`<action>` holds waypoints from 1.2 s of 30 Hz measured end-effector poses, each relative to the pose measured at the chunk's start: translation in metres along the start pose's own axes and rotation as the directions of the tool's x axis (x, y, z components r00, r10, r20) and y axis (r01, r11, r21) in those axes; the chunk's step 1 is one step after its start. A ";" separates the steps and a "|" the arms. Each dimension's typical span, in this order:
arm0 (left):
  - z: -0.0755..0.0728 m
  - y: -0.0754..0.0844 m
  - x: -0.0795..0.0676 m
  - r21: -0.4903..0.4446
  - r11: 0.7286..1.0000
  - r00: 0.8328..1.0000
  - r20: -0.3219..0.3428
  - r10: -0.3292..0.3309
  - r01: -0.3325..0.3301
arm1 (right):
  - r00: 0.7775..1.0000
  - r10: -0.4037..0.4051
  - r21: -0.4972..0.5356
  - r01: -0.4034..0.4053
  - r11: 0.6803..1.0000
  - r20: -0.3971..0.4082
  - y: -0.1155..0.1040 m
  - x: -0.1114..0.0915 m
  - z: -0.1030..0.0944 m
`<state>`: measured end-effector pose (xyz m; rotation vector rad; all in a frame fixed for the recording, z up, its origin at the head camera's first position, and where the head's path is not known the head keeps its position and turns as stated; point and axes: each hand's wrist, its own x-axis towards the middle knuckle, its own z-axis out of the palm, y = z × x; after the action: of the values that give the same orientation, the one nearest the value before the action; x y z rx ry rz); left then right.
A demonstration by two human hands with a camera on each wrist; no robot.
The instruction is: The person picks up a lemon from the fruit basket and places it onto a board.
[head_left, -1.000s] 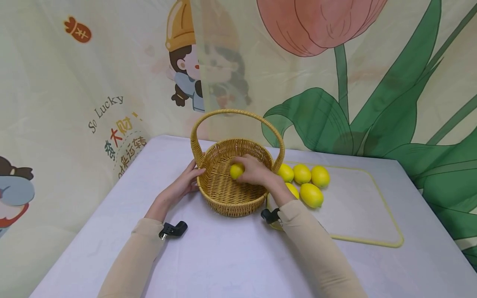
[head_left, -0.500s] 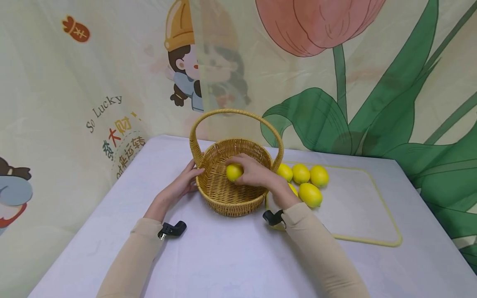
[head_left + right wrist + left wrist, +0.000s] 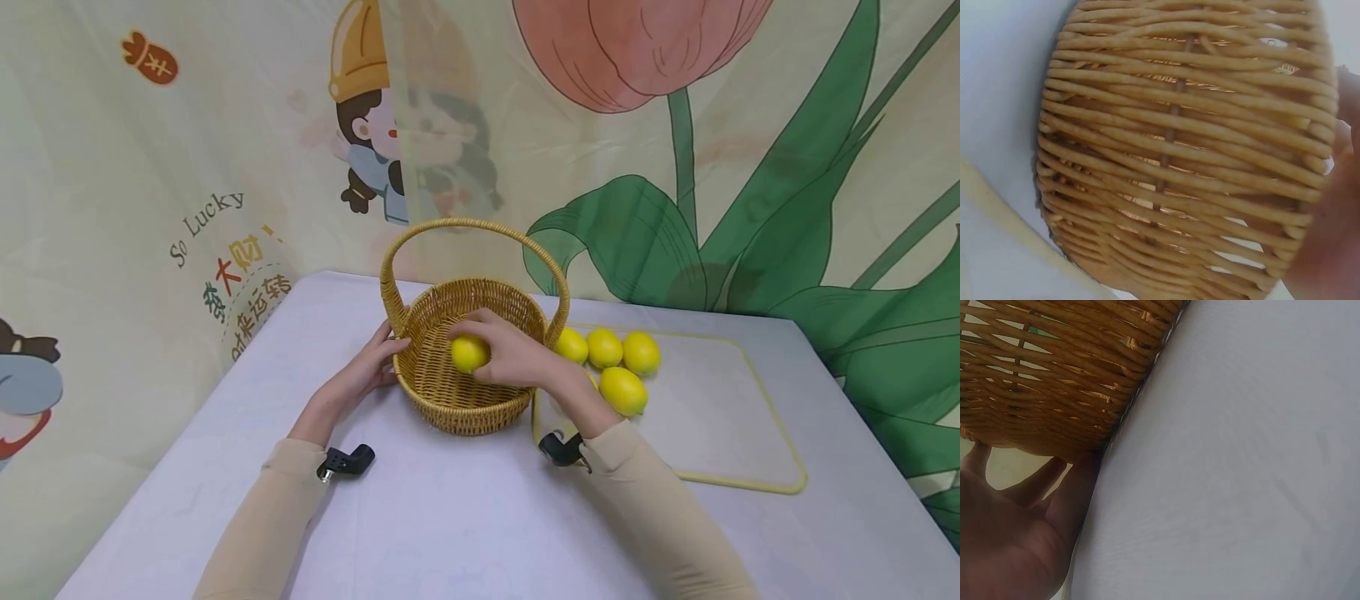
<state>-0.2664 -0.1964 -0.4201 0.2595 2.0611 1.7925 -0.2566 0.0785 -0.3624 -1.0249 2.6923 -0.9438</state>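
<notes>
A round wicker basket (image 3: 468,421) with a tall arched handle stands on the table. Inside its opening, my right hand (image 3: 513,354) grips a yellow lemon (image 3: 468,354) between thumb and fingers; whether the lemon touches the basket floor cannot be told. My left hand (image 3: 363,371) holds the basket's left side, thumb at the rim near the handle's base. In the left wrist view, that hand's fingers (image 3: 1075,487) lie against the woven wall (image 3: 1054,381). The right wrist view is mostly filled by the basket's outer wall (image 3: 1172,150), with the right hand (image 3: 1335,231) blurred at the edge.
Right of the basket lies a white board (image 3: 720,417) with a yellow border. Several lemons (image 3: 624,391) rest on its left part, one mostly hidden behind the right wrist. A white cloth (image 3: 450,517) covers the table, and a printed curtain (image 3: 480,150) hangs behind.
My right hand has shifted the lemon slightly left and nearer within the basket, and more of the lemon shows. The left hand keeps its place on the basket.
</notes>
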 end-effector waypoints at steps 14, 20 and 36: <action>0.000 0.000 -0.001 0.008 1.000 1.000 -0.004 0.003 -0.003 | 0.999 -0.027 -0.136 0.024 0.990 -0.027 -0.011 -0.031 -0.017; 0.000 -0.001 0.000 0.005 1.000 1.000 0.003 0.007 -0.007 | 0.999 -0.030 -0.155 0.025 0.988 -0.029 -0.008 -0.047 -0.022; 0.003 0.001 0.002 0.033 0.999 1.000 -0.015 -0.019 0.019 | 0.997 0.000 -0.160 -0.013 0.987 -0.077 0.001 -0.090 -0.030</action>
<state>-0.2669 -0.1933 -0.4201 0.2361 2.0976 1.7551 -0.1978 0.1512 -0.3490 -1.0274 2.8733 -0.7915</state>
